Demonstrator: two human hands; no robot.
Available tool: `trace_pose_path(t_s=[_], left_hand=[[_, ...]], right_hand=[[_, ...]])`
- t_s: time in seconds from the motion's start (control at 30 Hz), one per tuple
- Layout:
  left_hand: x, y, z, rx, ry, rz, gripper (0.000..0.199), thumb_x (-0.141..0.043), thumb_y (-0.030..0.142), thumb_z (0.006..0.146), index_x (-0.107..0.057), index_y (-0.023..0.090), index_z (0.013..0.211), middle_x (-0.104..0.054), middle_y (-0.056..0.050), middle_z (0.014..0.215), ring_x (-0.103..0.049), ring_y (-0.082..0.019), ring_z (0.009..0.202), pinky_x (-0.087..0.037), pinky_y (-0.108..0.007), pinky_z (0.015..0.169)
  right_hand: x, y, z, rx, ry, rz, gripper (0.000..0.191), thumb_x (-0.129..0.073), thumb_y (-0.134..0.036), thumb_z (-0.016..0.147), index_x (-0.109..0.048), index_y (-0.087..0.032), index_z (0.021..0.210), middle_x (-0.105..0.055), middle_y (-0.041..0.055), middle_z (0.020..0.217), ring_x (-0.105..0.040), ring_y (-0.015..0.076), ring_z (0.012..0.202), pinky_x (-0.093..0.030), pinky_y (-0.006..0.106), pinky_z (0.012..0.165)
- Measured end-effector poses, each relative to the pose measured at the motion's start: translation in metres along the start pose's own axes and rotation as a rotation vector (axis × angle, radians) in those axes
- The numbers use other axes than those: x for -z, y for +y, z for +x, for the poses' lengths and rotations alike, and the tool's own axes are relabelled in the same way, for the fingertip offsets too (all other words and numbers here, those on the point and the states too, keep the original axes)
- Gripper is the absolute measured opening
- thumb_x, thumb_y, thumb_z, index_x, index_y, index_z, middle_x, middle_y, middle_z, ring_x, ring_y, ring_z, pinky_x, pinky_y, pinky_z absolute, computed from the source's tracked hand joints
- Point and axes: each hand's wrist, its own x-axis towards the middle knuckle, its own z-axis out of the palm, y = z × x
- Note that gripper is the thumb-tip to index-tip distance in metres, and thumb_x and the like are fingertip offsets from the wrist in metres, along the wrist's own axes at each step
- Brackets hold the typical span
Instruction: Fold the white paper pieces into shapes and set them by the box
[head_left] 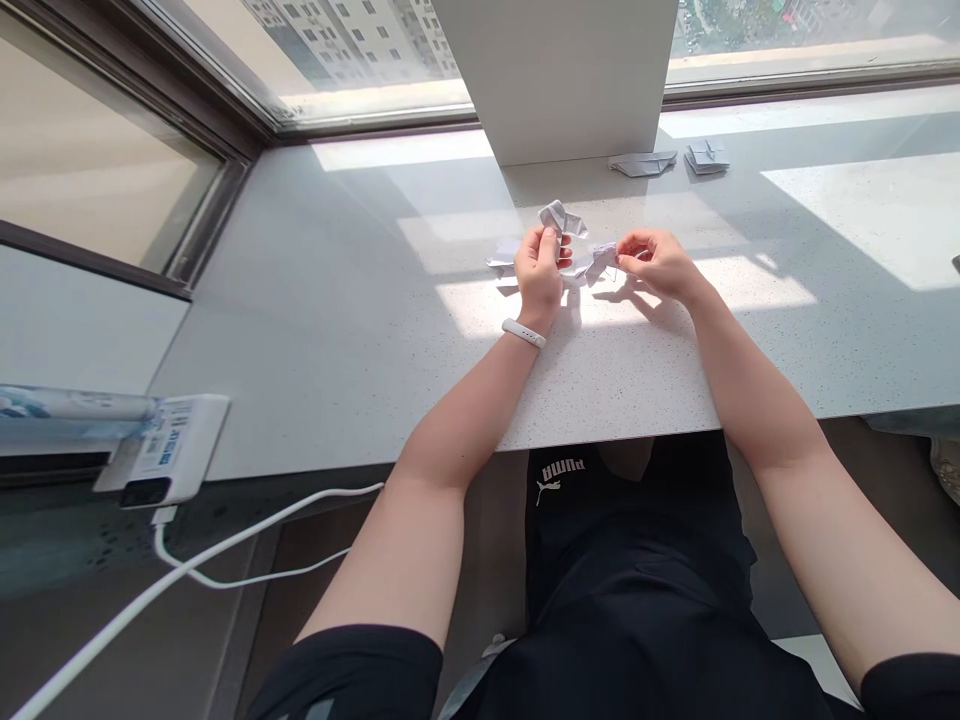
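Observation:
In the head view my left hand [538, 268], with a white band on its wrist, is closed around a folded piece of white paper [563, 218] that sticks up above the thumb. To its right, my right hand [658, 262] pinches a second folded paper piece [601, 262] by its edge, just over the sunlit counter. More folded white paper [503, 255] shows beside and behind my left hand, partly covered by it. Whether those pieces are joined under the fingers, I cannot tell.
Farther back on the speckled white counter [360, 330] lie a flat boat-like folded paper [643, 164] and a squarish folded paper [706, 156]. A pillar [570, 80] stands between the windows. At left are a power bank [180, 450] and its white cable [247, 533].

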Motion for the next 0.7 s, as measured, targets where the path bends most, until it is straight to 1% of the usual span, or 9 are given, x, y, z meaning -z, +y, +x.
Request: trace_pose_path(t_s=[0.1, 0.17, 0.23, 0.3, 0.37, 0.43, 0.6, 0.7], left_hand=[[0.001, -0.004, 0.002, -0.009, 0.021, -0.016, 0.038, -0.077, 0.066, 0.120, -0.079, 0.031, 0.108, -0.081, -0.007, 0.098, -0.082, -0.024, 0.101, -0.068, -0.040, 0.091], [0.000, -0.006, 0.001, -0.015, 0.023, -0.047, 0.039, -0.077, 0.064, 0.121, -0.079, 0.029, 0.103, -0.082, -0.007, 0.097, -0.083, -0.023, 0.098, -0.069, -0.039, 0.091], [-0.003, -0.007, -0.002, -0.019, -0.019, -0.078, 0.044, -0.080, 0.066, 0.120, -0.077, 0.028, 0.097, -0.080, -0.006, 0.093, -0.083, -0.023, 0.093, -0.069, -0.039, 0.088], [-0.007, -0.006, -0.006, -0.016, -0.092, -0.093, 0.049, -0.083, 0.069, 0.117, -0.077, 0.027, 0.092, -0.078, -0.005, 0.087, -0.083, -0.023, 0.090, -0.069, -0.039, 0.086], [-0.010, -0.005, -0.010, -0.003, -0.156, -0.098, 0.050, -0.085, 0.071, 0.115, -0.078, 0.027, 0.093, -0.077, -0.005, 0.084, -0.083, -0.025, 0.089, -0.069, -0.040, 0.084], [-0.011, -0.004, -0.012, 0.012, -0.194, -0.100, 0.049, -0.085, 0.072, 0.114, -0.081, 0.027, 0.096, -0.079, -0.005, 0.085, -0.084, -0.026, 0.089, -0.069, -0.041, 0.085], [-0.010, -0.001, -0.012, 0.009, -0.255, -0.088, 0.052, -0.081, 0.072, 0.117, -0.083, 0.025, 0.096, -0.082, -0.008, 0.089, -0.082, -0.025, 0.088, -0.068, -0.042, 0.088], [-0.011, 0.001, -0.013, -0.001, -0.264, -0.088, 0.049, -0.086, 0.069, 0.116, -0.081, 0.025, 0.094, -0.080, -0.007, 0.087, -0.082, -0.026, 0.088, -0.068, -0.042, 0.088]], right_hand=[[0.002, -0.004, -0.004, 0.017, -0.004, -0.017, 0.027, -0.098, -0.049, 0.101, -0.081, -0.027, 0.101, -0.082, 0.0105, 0.103, -0.078, 0.0330, 0.104, -0.074, 0.059, 0.100], [-0.001, -0.004, -0.004, 0.053, 0.010, -0.018, 0.028, -0.098, -0.051, 0.102, -0.083, -0.026, 0.102, -0.083, 0.0097, 0.104, -0.078, 0.0306, 0.101, -0.074, 0.056, 0.098], [-0.005, -0.003, -0.001, 0.100, 0.037, -0.009, 0.033, -0.098, -0.056, 0.102, -0.086, -0.026, 0.104, -0.085, 0.0099, 0.107, -0.079, 0.0290, 0.101, -0.074, 0.053, 0.096], [-0.009, -0.001, 0.002, 0.140, 0.074, 0.001, 0.038, -0.099, -0.062, 0.101, -0.088, -0.025, 0.105, -0.087, 0.0107, 0.109, -0.080, 0.0289, 0.102, -0.074, 0.051, 0.096], [-0.012, 0.001, 0.004, 0.161, 0.108, 0.006, 0.041, -0.099, -0.065, 0.101, -0.090, -0.026, 0.107, -0.089, 0.0116, 0.109, -0.081, 0.0300, 0.104, -0.074, 0.051, 0.098], [-0.014, 0.002, 0.004, 0.161, 0.138, 0.009, 0.042, -0.098, -0.067, 0.101, -0.090, -0.027, 0.108, -0.089, 0.0119, 0.107, -0.082, 0.0316, 0.105, -0.074, 0.053, 0.098], [-0.013, 0.001, 0.004, 0.160, 0.198, 0.000, 0.045, -0.098, -0.070, 0.101, -0.089, -0.027, 0.108, -0.089, 0.0114, 0.105, -0.082, 0.0324, 0.104, -0.074, 0.055, 0.097], [-0.013, 0.002, 0.004, 0.168, 0.217, 0.001, 0.046, -0.097, -0.071, 0.101, -0.089, -0.026, 0.108, -0.088, 0.0110, 0.104, -0.082, 0.0319, 0.104, -0.073, 0.054, 0.096]])
